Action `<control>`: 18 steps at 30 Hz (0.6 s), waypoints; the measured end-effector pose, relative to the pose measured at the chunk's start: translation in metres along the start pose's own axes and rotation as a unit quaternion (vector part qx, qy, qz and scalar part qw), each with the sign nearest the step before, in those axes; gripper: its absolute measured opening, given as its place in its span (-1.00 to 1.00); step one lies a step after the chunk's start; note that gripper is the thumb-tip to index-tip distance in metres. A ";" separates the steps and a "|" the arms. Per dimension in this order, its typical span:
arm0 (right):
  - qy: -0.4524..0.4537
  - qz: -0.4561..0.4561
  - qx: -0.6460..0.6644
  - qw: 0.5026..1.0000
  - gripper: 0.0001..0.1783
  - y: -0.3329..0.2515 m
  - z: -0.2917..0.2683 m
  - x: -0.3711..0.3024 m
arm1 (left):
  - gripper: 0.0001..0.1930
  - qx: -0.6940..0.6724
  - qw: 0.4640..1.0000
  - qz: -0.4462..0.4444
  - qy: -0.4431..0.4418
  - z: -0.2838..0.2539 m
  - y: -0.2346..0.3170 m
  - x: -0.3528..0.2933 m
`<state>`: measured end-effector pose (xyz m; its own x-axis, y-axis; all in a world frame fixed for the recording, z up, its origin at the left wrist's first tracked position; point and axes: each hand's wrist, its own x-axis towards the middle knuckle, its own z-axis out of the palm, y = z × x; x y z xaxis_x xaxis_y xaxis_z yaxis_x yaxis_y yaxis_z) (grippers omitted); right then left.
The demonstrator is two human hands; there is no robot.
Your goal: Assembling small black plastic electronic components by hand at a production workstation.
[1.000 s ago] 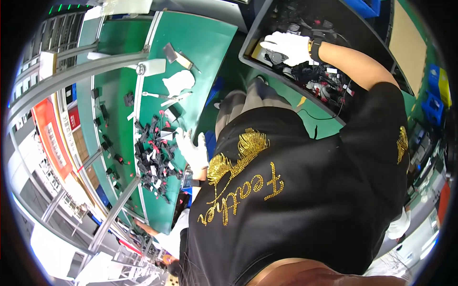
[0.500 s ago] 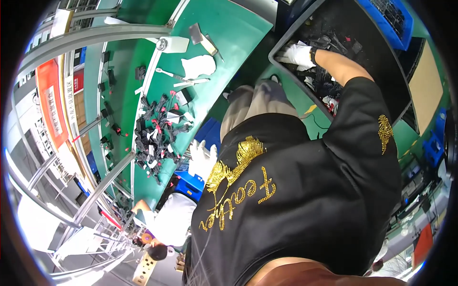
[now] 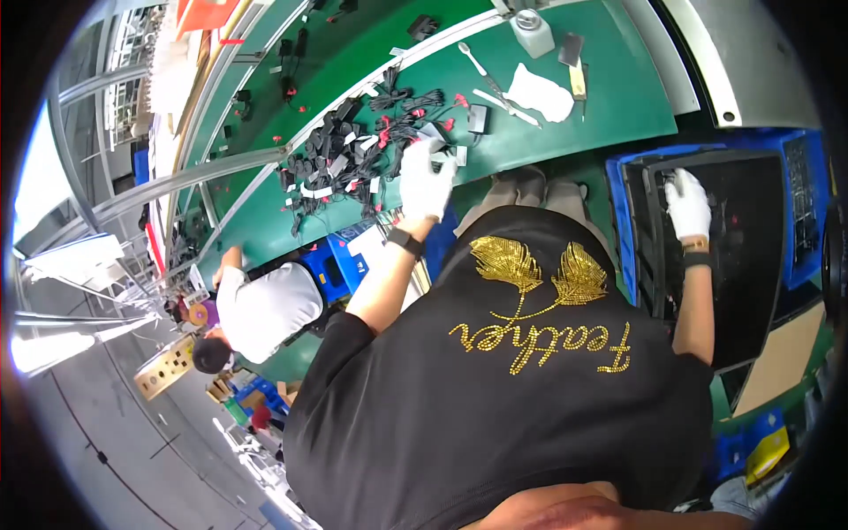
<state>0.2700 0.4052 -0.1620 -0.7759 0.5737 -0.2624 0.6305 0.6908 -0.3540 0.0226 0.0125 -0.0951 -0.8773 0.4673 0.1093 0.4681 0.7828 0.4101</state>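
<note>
Your left hand (image 3: 427,181), white glove on, sits flat-ish on the near edge of the black cable pile (image 3: 353,163) on the green desk (image 3: 618,115). Fingers look loosely curled on a cable w/ a white tag, but I can't tell if they've really gripped it. Your right hand (image 3: 687,205), also gloved, is down inside the black tray (image 3: 751,291) that sits in the blue bin (image 3: 618,221) on the right. Fingers spread and resting on the black parts in there, not clearly clamped on anything.

Progress, imo: barely dented. Most of the cables are still heaped on the desk, and the tray shows only a few dark bits, hard to make out.

Counts: 1 pile, way too tangled to count singles, def dozens. 1 tray, 1 bin. Far side of the desk: 1 white rag (image 3: 541,93), 1 small white bottle (image 3: 533,31), a couple of thin tools next to the rag. 1 other person in a white shirt (image 3: 265,309) on the left, well apart from you.
</note>
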 end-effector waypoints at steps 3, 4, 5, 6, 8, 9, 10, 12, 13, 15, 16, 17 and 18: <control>0.187 0.020 0.236 0.953 -0.63 -0.073 -0.028 -0.015 | -0.46 0.098 0.990 -0.062 -0.075 -0.013 -0.014 0.028; 0.137 0.015 0.279 0.950 -0.64 -0.108 -0.028 -0.016 | -0.40 0.099 0.970 -0.152 -0.164 -0.012 -0.021 0.037; 0.084 0.008 0.320 0.944 -0.64 -0.143 -0.029 -0.015 | -0.40 0.093 0.969 -0.158 -0.163 -0.009 -0.027 0.038; 0.057 -0.046 0.301 0.951 -0.64 -0.179 -0.023 -0.011 | -0.35 0.088 0.969 -0.173 -0.154 -0.003 -0.033 0.040; -0.053 -0.092 0.223 0.969 -0.61 -0.238 0.001 0.005 | -0.25 0.091 0.967 -0.181 -0.155 0.011 -0.036 0.047; 0.014 -0.169 0.177 0.969 -0.51 -0.259 0.025 0.012 | -0.20 0.085 0.963 -0.187 -0.175 0.013 -0.028 0.053; -0.002 -0.207 0.167 0.964 -0.32 -0.284 0.039 0.021 | -0.18 0.076 0.964 -0.188 -0.173 0.015 -0.025 0.055; -0.049 -0.190 0.022 0.980 -0.24 -0.318 0.075 0.040 | -0.11 0.067 0.962 -0.185 -0.188 0.021 -0.015 0.060; -0.065 -0.190 -0.012 0.980 -0.25 -0.322 0.096 0.051 | -0.05 0.064 0.960 -0.184 -0.199 0.021 -0.012 0.062; -0.141 -0.140 -0.002 0.980 -0.28 -0.334 0.104 0.068 | -0.01 0.034 0.957 -0.202 -0.205 0.019 -0.017 0.062; -0.097 -0.183 0.072 0.976 -0.31 -0.327 0.108 0.073 | -0.01 -0.003 0.967 -0.187 -0.171 0.015 -0.021 0.059; -0.056 -0.226 0.146 0.962 -0.35 -0.324 0.104 0.073 | -0.01 -0.038 0.974 -0.175 -0.137 0.005 -0.023 0.054; -0.012 -0.232 0.270 0.934 -0.34 -0.321 0.099 0.072 | -0.01 -0.033 0.971 -0.196 -0.129 -0.004 -0.022 0.053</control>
<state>0.0098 0.1813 -0.1565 -0.9670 0.2542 0.0144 0.1284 0.5356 -0.8347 -0.0345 0.0180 -0.0948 -0.9269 0.2327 -0.2944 0.0877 0.8971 0.4330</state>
